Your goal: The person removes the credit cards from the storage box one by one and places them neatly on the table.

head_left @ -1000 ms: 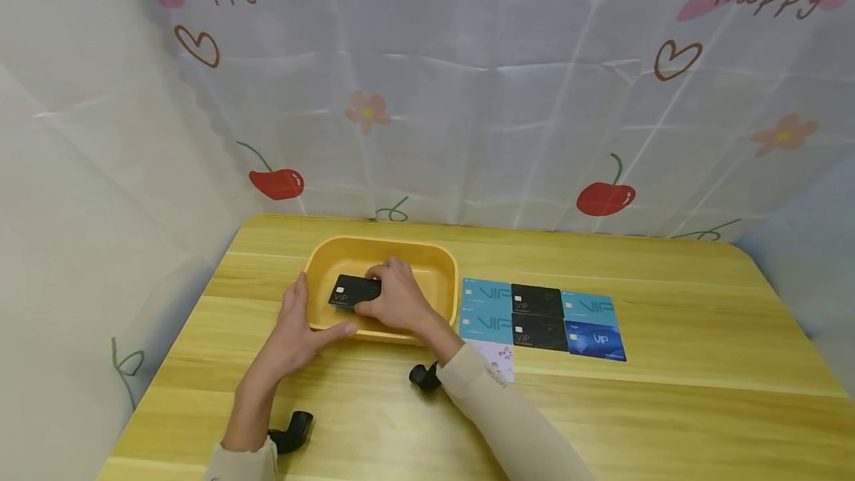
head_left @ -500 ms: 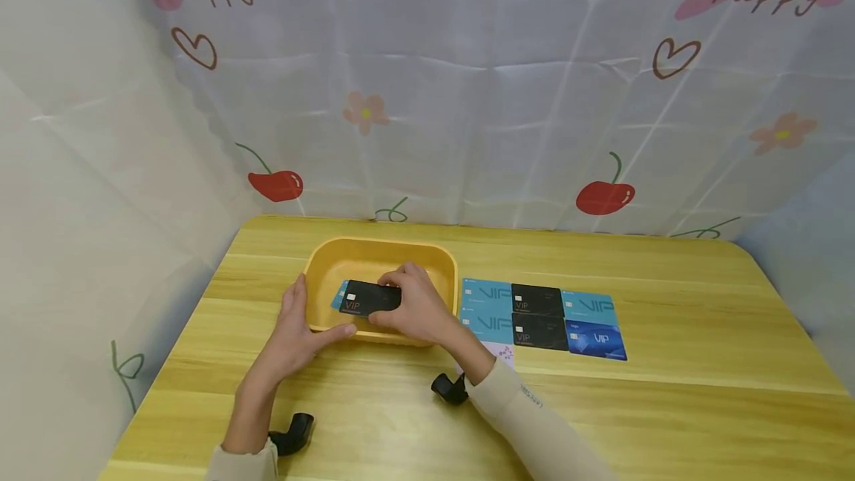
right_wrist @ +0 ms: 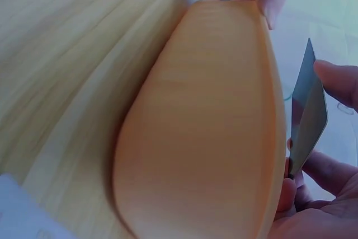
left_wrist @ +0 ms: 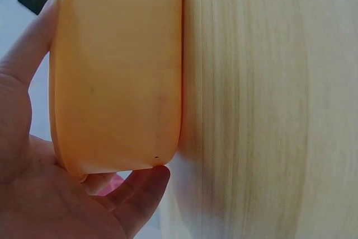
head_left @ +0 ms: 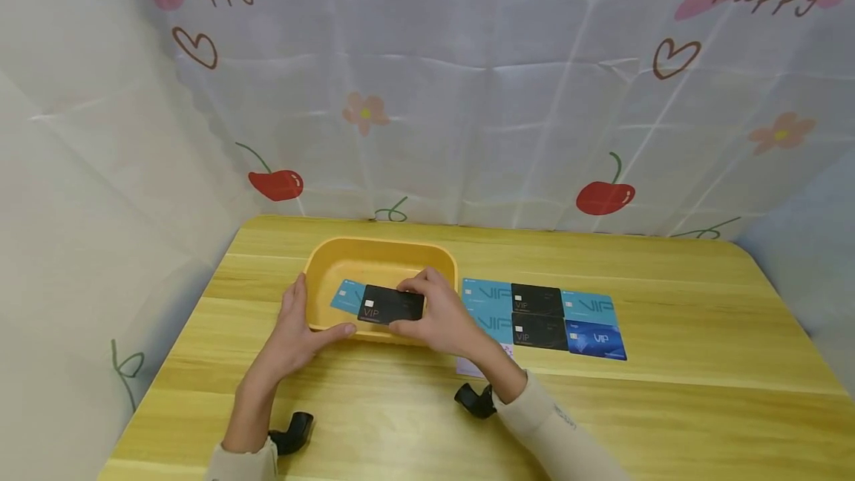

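Note:
My right hand (head_left: 441, 321) pinches a black VIP card (head_left: 381, 304) between thumb and fingers, above the near right part of a yellow plastic basin (head_left: 384, 262). In the right wrist view the card (right_wrist: 309, 116) stands just over the basin's rim, clear of it. A light blue card (head_left: 346, 297) lies inside the basin, partly covered by the black one in the head view. My left hand (head_left: 294, 332) grips the basin's near left corner, thumb along the near rim and fingers around the end wall (left_wrist: 120, 155).
Right of the basin, cards lie edge to edge in rows: light blue cards (head_left: 490, 294), black cards (head_left: 539, 332) and a dark blue card (head_left: 597, 341). A pink-white card (head_left: 470, 367) lies below them, partly under my right wrist. A patterned curtain (head_left: 467, 95) hangs behind the wooden table (head_left: 374, 407).
My right hand has drawn the black card rightward and nearer across the basin, uncovering the light blue card. The left hand has stayed on the basin.

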The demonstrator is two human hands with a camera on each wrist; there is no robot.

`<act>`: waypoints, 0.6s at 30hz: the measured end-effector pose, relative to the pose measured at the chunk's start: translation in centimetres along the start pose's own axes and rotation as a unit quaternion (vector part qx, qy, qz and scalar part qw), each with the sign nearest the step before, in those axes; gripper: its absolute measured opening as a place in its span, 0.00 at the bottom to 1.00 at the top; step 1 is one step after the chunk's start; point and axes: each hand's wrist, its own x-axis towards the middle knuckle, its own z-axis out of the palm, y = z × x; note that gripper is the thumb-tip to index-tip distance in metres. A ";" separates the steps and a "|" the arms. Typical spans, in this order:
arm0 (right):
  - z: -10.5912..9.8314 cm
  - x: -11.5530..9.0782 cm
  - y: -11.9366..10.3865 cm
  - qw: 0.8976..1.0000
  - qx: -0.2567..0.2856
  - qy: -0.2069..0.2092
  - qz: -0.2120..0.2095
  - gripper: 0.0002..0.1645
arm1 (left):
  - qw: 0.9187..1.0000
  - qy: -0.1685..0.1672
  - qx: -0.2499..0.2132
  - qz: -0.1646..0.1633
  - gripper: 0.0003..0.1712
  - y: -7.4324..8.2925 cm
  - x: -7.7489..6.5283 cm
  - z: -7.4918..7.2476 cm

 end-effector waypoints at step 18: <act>-2.1 -4.0 2.2 0.999 -0.030 0.018 -0.034 0.28 | 1.000 0.004 0.006 -0.007 0.76 0.1 -0.1 0.1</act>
